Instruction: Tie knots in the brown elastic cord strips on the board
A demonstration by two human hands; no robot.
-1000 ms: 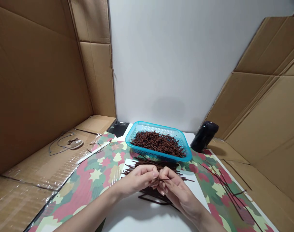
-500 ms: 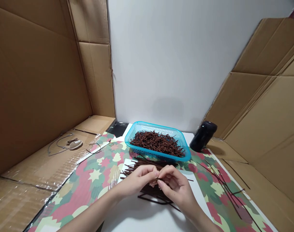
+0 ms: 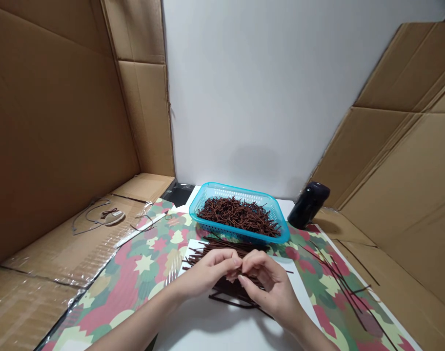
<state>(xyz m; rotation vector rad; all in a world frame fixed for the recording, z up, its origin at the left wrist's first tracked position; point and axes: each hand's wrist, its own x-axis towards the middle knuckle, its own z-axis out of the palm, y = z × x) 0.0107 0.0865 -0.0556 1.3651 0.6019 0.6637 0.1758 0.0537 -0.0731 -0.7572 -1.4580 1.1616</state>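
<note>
One left hand (image 3: pixel 211 274) and one right hand (image 3: pixel 270 285) hung close together before the blue plastic basket (image 3: pixel 240 234), fingers curled nearly closed, anything pinched too hidden to tell, thin brown sticks (image 3: pixel 204 252) lay just before the basket.

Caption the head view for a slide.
Left hand and right hand close together above long brown strands, before a blue basket of short brown pieces.

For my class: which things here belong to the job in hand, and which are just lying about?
Apparently in use: brown strands beneath the left hand and right hand; white sheet; blue basket; short brown pieces inside.

Apparently lying about: black object; tan tagged item.
</note>
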